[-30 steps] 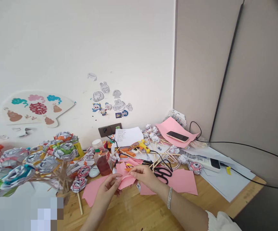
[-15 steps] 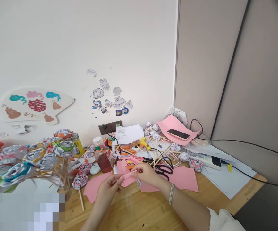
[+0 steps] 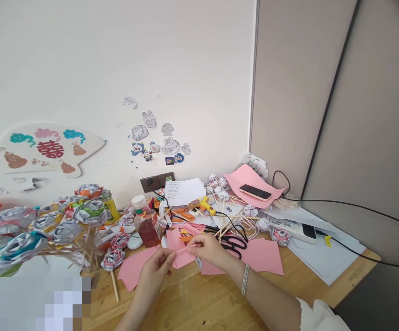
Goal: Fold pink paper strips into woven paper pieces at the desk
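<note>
Your left hand [image 3: 156, 270] and right hand [image 3: 209, 249] pinch a pink strip [image 3: 182, 251] between them, above the pink sheets. Behind your left hand, the capped bottle [image 3: 147, 225] holds reddish-brown liquid, perhaps a drink.

Strip [image 3: 182, 251]: plain pink.
Sheet [image 3: 242, 177], desk's right rear corner: plain pink.
Desk [image 3: 185, 308]: light brown, wood grain.
Phone [image 3: 255, 192]: black face, pale pink rim.
Bottle [image 3: 147, 228]: white cap, red-brown body.
Glue gun [image 3: 207, 208]: yellow.
Scissors [image 3: 237, 244]: black handles.
Roses [image 3: 66, 230], desk's left edge: white, multicoloured edging.
Fan [image 3: 30, 158]: white; red characters, teal and pink clouds.
Bracelet [image 3: 245, 279]: silver.
</note>
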`<move>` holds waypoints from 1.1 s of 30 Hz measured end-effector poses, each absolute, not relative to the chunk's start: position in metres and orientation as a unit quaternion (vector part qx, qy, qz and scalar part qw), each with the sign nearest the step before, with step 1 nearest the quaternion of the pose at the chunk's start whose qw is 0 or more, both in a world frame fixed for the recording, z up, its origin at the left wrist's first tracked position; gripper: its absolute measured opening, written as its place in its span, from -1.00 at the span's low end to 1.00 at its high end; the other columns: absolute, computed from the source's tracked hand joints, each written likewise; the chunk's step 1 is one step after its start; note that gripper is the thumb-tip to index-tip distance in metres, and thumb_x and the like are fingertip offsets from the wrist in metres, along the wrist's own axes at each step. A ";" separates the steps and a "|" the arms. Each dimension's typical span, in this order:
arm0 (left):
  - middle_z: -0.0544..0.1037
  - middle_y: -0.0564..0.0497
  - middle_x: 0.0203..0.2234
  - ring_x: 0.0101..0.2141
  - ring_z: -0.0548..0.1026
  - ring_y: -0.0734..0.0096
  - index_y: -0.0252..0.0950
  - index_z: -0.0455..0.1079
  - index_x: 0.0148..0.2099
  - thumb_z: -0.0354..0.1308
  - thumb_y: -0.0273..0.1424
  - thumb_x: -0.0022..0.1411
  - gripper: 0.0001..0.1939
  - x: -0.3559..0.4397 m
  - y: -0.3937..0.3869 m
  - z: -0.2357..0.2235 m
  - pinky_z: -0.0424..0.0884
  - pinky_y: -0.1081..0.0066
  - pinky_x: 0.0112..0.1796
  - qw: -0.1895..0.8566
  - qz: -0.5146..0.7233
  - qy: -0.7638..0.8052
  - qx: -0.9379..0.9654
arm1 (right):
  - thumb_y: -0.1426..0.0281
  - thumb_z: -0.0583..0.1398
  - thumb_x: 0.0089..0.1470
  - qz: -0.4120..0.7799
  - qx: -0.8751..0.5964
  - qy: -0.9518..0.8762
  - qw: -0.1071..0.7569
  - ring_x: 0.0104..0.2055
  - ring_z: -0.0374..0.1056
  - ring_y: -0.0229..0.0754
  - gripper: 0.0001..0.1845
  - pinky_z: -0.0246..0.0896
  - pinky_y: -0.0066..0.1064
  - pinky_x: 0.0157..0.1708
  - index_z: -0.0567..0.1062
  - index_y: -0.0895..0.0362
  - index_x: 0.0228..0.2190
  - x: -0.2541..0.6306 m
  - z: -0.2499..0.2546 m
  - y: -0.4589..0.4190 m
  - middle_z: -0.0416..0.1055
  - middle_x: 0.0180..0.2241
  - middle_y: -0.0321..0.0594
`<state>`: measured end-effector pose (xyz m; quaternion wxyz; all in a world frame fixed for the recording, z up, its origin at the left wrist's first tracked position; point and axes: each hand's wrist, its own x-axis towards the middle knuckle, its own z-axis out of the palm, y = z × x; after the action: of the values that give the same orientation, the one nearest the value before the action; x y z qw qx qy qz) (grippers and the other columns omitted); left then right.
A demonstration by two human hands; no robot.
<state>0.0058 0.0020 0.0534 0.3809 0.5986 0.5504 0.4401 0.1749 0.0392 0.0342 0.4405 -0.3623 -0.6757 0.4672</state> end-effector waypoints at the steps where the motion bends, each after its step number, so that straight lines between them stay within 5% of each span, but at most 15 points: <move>1: 0.40 0.13 -0.64 -0.64 0.36 0.47 -0.29 0.34 -0.48 0.12 -0.15 -0.11 -0.71 0.005 0.003 0.051 0.31 0.50 -0.61 0.378 0.434 0.550 0.605 | 0.36 0.16 -0.15 0.465 -0.362 -0.679 0.437 -0.52 0.19 -0.33 -0.83 0.07 -0.53 -0.53 0.47 0.22 -0.54 0.175 0.032 0.040 0.33 -0.57 -0.28; 9: 0.46 0.09 -0.65 -0.63 0.39 0.43 -0.30 0.36 -0.44 0.11 -0.19 -0.08 -0.74 0.004 0.003 0.042 0.32 0.48 -0.56 0.364 0.414 0.554 0.624 | 0.29 0.17 -0.12 0.428 -0.349 -0.723 0.415 -0.41 0.28 -0.24 -0.78 0.14 -0.48 -0.43 0.51 0.17 -0.43 0.173 0.032 0.037 0.43 -0.46 -0.22; 20: 0.43 0.12 -0.67 -0.57 0.40 0.43 -0.29 0.36 -0.49 0.14 -0.23 -0.08 -0.79 0.004 0.004 0.049 0.37 0.47 -0.51 0.401 0.410 0.523 0.631 | 0.35 0.13 -0.08 0.448 -0.324 -0.746 0.371 -0.50 0.23 -0.31 -0.82 0.09 -0.53 -0.52 0.48 0.19 -0.45 0.190 0.039 0.045 0.38 -0.52 -0.27; 33: 0.39 0.16 -0.71 -0.60 0.40 0.43 -0.28 0.35 -0.55 0.21 -0.15 -0.21 -0.71 0.002 0.002 0.062 0.41 0.43 -0.51 0.485 0.420 0.536 0.548 | 0.36 0.06 0.01 0.436 -0.286 -0.767 0.375 -0.27 0.29 -0.23 -0.75 0.14 -0.48 -0.33 0.43 0.14 -0.26 0.197 0.045 0.046 0.39 -0.28 -0.21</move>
<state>0.0019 0.0016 0.0619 0.4855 0.5483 0.5357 0.4205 0.1966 0.0462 0.0455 0.3746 -0.2859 -0.7668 0.4358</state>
